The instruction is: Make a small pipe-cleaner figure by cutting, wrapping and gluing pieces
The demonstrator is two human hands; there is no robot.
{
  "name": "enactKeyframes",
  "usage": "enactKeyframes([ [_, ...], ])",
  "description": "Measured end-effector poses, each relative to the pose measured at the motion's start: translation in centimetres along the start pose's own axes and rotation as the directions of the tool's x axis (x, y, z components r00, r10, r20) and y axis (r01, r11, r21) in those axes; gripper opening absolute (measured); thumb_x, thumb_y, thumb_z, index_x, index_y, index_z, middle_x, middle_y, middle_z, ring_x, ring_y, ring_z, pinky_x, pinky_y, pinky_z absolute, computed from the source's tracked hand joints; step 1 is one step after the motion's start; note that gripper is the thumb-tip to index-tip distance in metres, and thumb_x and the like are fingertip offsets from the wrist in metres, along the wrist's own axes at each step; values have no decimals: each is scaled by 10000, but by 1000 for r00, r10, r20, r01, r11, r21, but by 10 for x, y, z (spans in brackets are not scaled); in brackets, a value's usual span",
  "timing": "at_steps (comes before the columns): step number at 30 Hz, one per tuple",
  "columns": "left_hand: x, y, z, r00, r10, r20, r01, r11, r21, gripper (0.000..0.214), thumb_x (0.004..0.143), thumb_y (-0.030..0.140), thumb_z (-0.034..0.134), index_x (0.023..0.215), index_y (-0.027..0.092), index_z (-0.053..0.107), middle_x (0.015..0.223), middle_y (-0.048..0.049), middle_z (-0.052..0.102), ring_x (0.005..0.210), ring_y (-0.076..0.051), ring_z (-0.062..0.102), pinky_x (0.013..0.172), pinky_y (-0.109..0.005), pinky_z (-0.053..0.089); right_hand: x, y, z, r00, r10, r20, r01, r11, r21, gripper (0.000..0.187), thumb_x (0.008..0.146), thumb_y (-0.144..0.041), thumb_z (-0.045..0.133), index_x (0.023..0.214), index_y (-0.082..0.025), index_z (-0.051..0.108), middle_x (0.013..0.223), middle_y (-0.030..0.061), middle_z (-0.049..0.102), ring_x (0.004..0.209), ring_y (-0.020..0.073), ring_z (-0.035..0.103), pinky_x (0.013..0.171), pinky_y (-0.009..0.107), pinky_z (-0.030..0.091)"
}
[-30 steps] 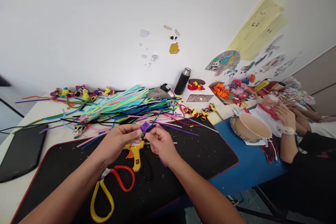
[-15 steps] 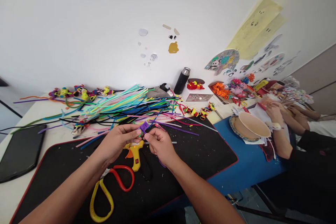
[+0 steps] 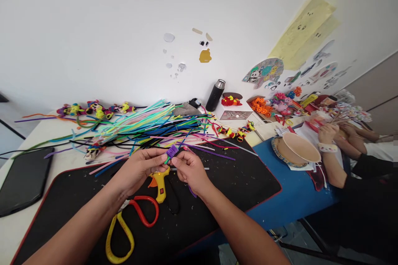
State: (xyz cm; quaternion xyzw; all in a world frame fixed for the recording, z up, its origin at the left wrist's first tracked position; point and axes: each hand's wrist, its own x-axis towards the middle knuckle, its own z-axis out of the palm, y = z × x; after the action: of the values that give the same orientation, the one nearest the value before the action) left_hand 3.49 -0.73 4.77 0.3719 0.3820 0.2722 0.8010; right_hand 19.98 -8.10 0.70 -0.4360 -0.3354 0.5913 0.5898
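Observation:
Between my two hands is a small piece of wound purple pipe cleaner [image 3: 172, 151], with a bit of green showing below it. My left hand [image 3: 148, 165] pinches it from the left with thumb and fingers. From the other side, my right hand [image 3: 190, 169] closes its thumb and forefinger on its edge, and a purple strand hangs beneath that hand. Under the hands lies a yellow glue gun [image 3: 161, 186] on the black mat [image 3: 230, 198]. Scissors with one red and one yellow handle [image 3: 146, 211] rest nearer to me, their blades mostly hidden by my left arm.
A heap of coloured pipe cleaners [image 3: 149, 126] spreads behind the mat. A black thermos [image 3: 215, 96] and a white box [image 3: 233, 112] stand by the wall. At left lies a black tablet [image 3: 26, 180]. To the right are a paper bowl [image 3: 300, 149] and a co-worker's arm [image 3: 334, 165].
The purple piece has turned slightly between my fingers, showing more green below. The co-worker's hand at the right has lifted a little.

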Motion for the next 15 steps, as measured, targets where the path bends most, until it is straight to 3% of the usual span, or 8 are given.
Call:
enactKeyframes([
  [5,-3,-1,1,999,13,46,-14,1000,12,475,467,424,1086,827,188,886,709,-55,800,615,-139,705,601,-202,604,-1,-2,-1,998,52,20,-53,998,24,495,742,-593,911,721,-191,624,397,-137,394,318,36,254,351,204,155],
  [15,-1,-7,-3,990,39,138,-53,994,98,556,623,458,1024,1088,194,868,804,-64,805,656,-161,712,671,-260,603,-1,-3,-5,995,99,19,-99,994,37,507,703,-576,939,798,-192,622,431,-123,491,324,34,271,352,193,180],
])
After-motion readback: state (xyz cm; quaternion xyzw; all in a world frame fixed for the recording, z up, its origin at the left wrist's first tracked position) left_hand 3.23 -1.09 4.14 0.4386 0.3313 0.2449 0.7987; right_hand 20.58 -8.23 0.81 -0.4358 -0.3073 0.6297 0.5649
